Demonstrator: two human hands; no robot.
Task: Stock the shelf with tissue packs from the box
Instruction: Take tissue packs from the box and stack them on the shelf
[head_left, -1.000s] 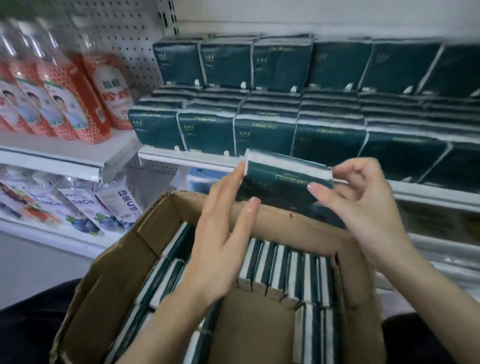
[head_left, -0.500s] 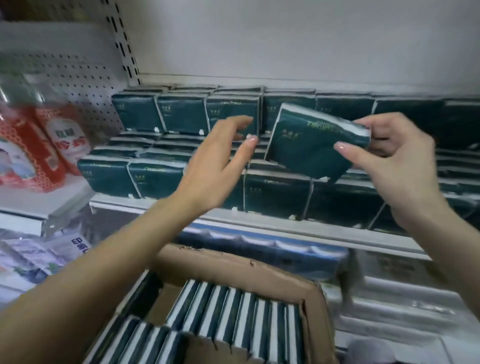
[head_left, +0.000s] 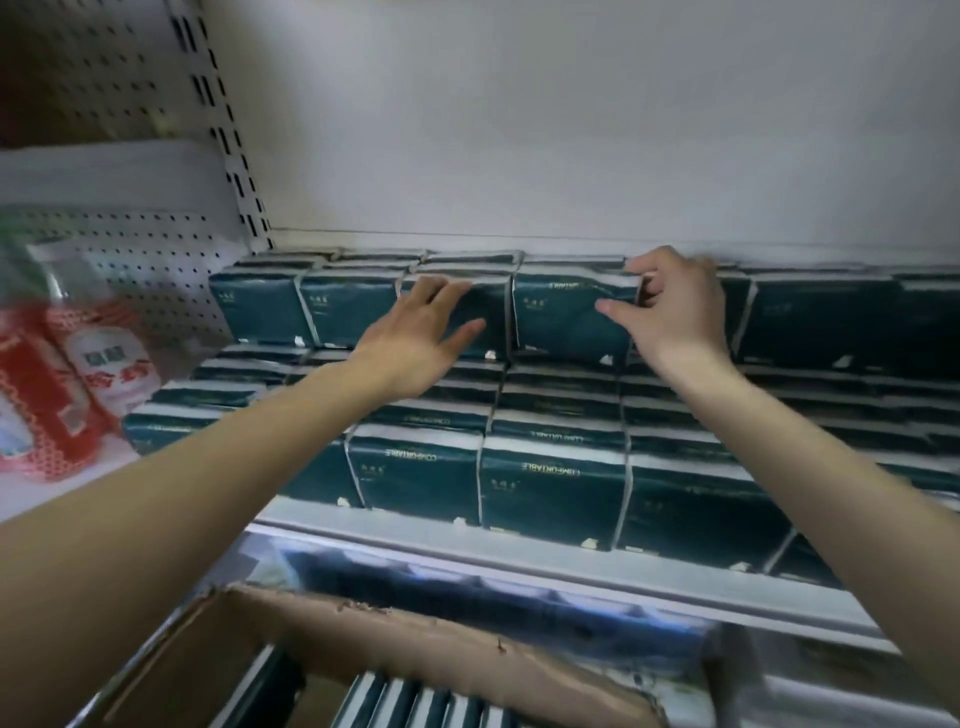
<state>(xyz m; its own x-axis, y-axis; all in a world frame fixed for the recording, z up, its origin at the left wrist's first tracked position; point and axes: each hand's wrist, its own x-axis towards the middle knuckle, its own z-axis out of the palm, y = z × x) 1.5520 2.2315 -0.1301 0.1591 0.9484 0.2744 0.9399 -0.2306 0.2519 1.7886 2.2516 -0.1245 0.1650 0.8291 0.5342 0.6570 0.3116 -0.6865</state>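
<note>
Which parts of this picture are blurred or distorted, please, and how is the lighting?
Head view: the red-labelled bottles at left are smeared by motion blur; the right hand, gripping a tissue pack, blurs at its knuckles; the cardboard box rim is soft; the shelf rail bows from the wide lens; lighting is dim and flat, with no strong glare.

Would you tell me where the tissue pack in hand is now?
Head view: the tissue pack stands in the back upper row, right of centre, gripped by the right hand.
</note>
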